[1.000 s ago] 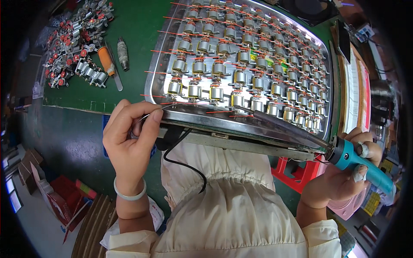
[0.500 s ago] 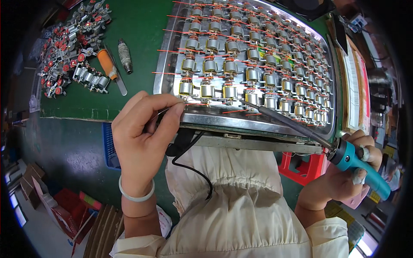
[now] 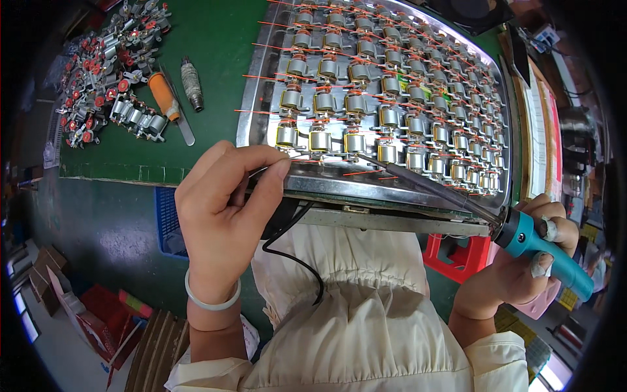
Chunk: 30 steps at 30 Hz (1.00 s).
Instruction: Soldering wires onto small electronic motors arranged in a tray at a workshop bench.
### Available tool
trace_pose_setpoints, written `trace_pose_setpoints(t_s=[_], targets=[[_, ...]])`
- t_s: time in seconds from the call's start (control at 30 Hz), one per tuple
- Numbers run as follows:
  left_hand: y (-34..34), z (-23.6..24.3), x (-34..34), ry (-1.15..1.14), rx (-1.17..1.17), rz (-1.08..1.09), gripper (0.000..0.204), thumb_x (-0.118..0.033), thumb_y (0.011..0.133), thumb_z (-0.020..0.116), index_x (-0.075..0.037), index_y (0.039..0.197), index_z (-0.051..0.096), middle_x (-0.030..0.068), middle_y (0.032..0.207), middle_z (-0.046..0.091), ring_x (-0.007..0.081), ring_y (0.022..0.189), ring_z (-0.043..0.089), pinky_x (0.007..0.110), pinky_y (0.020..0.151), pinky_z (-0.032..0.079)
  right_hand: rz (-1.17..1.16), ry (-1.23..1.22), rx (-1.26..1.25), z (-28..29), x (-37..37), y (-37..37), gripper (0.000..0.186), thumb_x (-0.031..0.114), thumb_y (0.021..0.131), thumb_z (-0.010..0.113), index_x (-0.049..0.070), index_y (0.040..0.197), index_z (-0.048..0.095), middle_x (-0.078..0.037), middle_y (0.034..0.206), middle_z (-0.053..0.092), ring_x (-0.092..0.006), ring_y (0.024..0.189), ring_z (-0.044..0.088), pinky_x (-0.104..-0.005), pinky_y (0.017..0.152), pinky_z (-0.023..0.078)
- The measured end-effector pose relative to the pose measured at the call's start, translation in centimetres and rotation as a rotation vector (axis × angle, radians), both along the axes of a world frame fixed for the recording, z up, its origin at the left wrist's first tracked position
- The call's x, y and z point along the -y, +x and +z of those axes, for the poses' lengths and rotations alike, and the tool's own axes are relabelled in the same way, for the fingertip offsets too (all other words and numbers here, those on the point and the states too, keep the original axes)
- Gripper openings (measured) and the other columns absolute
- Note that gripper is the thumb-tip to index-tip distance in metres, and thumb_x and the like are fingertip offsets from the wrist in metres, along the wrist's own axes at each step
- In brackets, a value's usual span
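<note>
My right hand is wrapped round the teal handle of a soldering iron, with white wraps on its fingers. The iron's long shaft points left, its tip at the base of a small silver part in the nearest row. My left hand is closed in a pinch at the tray's near edge, holding a thin wire, apparently solder, that reaches toward the iron's tip. Rows of similar small metal parts with orange-red wires fill the metal tray.
On the green table lie a heap of loose metal parts, orange-handled tweezers and a tape-wrapped tool. A black cable hangs below the table edge. A red stool and a blue crate stand underneath.
My left hand has moved slightly right with the wire. The iron's tip has shifted a little left, to a neighbouring part. The tray appears slightly further right in view.
</note>
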<state>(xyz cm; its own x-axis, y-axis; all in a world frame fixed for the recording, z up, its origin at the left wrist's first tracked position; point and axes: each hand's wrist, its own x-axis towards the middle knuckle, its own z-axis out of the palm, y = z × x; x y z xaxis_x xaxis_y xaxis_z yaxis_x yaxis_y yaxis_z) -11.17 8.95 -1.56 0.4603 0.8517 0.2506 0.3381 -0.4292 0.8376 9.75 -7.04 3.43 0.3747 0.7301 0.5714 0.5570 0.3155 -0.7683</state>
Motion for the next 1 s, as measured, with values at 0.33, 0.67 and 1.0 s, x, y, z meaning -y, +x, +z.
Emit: trace_pose_setpoints(t_s=[0.33,0.67,1.0], targets=[[0.0,0.2,0.0,0.018,-0.012,-0.017,0.009,0.001,0.062,0.060,-0.002,0.071,0.058,0.0002,0.052,0.036,0.0065,0.043,0.030,0.021,0.039,0.021,-0.026,-0.002,-0.002,-0.1,-0.4,-0.2,0.029,0.025,0.070,0.049,0.001,0.084,0.042,-0.011,0.067,0.040,-0.0199,0.062,0.038,-0.0303,0.059,0.032],[-0.1,0.2,0.1,0.020,-0.003,0.008,0.009,0.001,0.062,0.060,-0.002,0.071,0.058,-0.0002,0.052,0.036,0.0061,0.043,0.029,0.021,0.039,0.021,-0.178,0.059,-0.017,-0.3,-1.1,-0.6,0.033,0.033,0.067,0.060,0.005,0.078,0.046,-0.007,0.061,0.042,-0.0164,0.053,0.040,-0.0245,0.047,0.035],[-1.8,0.3,-0.4,-0.036,0.013,0.122,0.010,0.003,0.062,0.060,-0.001,0.071,0.058,-0.0021,0.053,0.035,0.0035,0.046,0.027,0.019,0.041,0.019,-0.128,0.075,-0.054,-0.2,-1.2,-1.0,0.032,0.033,0.069,0.058,0.006,0.080,0.045,-0.006,0.061,0.039,-0.0158,0.053,0.038,-0.0241,0.047,0.034]])
